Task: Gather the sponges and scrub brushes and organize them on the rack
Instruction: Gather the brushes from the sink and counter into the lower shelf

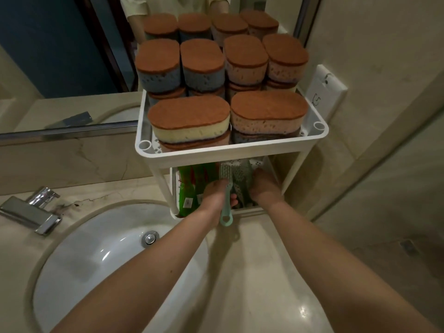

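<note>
The left hand (217,192) grips a mint scrub brush (226,188) by its handle at the lower shelf (249,210); the right hand (264,186) reaches beside it, grip hidden. Sponges (189,116) fill the rack (230,150) top tier above.

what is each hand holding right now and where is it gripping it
The left hand grips a pale green scrub brush around its handle, below the bristle head. The right hand reaches into the lower shelf; its hold cannot be told.

Sponges (189,121): oval, brown scrub tops over yellow, pink or blue foam, stacked in piles filling my rack's top tier.
Rack (230,150): white, two-tier, standing on the counter.
Scrub brushes (225,188): mint-handled, lying on the lower tier beside green ones (188,188).
</note>
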`<action>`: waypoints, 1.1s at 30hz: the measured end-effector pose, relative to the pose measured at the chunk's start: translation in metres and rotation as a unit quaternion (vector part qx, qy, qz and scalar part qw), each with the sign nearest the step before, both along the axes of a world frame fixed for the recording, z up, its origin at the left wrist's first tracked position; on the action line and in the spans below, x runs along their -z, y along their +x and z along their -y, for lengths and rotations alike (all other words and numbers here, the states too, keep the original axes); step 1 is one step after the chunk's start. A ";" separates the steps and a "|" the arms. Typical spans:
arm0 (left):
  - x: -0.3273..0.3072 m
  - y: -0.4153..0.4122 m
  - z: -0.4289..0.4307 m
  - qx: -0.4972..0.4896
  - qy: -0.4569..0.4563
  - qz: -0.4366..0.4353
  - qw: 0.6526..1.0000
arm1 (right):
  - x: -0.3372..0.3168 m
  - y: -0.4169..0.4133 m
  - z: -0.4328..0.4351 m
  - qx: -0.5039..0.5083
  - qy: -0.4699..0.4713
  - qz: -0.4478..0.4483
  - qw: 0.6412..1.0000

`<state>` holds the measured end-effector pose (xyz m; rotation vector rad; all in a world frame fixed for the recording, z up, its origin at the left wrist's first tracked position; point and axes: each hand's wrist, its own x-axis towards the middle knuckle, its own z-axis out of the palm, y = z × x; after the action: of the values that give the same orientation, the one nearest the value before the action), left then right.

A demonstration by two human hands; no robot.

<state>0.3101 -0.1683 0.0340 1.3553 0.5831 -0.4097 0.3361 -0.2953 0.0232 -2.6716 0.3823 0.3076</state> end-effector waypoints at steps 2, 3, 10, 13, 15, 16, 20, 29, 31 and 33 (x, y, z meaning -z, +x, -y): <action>0.000 0.004 0.000 -0.009 -0.002 -0.011 1.000 | 0.005 0.001 0.000 -0.006 -0.019 -0.008 1.000; 0.001 0.005 0.000 -0.015 -0.004 -0.016 1.000 | 0.008 0.001 0.001 -0.011 -0.028 -0.012 0.999; 0.002 0.012 0.010 -0.045 -0.035 -0.035 0.998 | 0.008 -0.003 0.001 0.010 -0.028 0.000 1.000; -0.004 0.014 0.018 -0.051 -0.082 -0.032 0.995 | 0.004 -0.012 0.005 0.044 0.070 0.060 0.995; -0.008 0.015 0.026 -0.052 -0.117 -0.016 0.992 | 0.002 -0.022 0.007 0.062 0.171 0.072 0.981; -0.009 0.015 0.031 -0.052 -0.127 -0.010 0.990 | 0.001 -0.028 0.008 0.076 0.219 0.071 0.970; -0.013 0.014 0.049 -0.037 -0.144 -0.019 0.989 | -0.004 -0.045 0.010 0.153 0.336 0.019 0.929; -0.008 0.006 0.061 0.058 -0.092 -0.010 0.994 | -0.005 -0.052 0.013 0.266 0.481 0.024 0.835; -0.004 0.004 0.060 0.069 -0.073 -0.003 0.995 | -0.005 -0.053 0.007 0.294 0.499 0.042 0.814; -0.001 0.002 0.058 0.081 -0.064 0.010 0.995 | -0.001 -0.054 0.003 0.328 0.522 0.061 0.785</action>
<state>0.3125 -0.2261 0.0355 1.2854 0.4243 -0.5567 0.2823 -0.2985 0.0238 -1.3439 0.7832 0.0686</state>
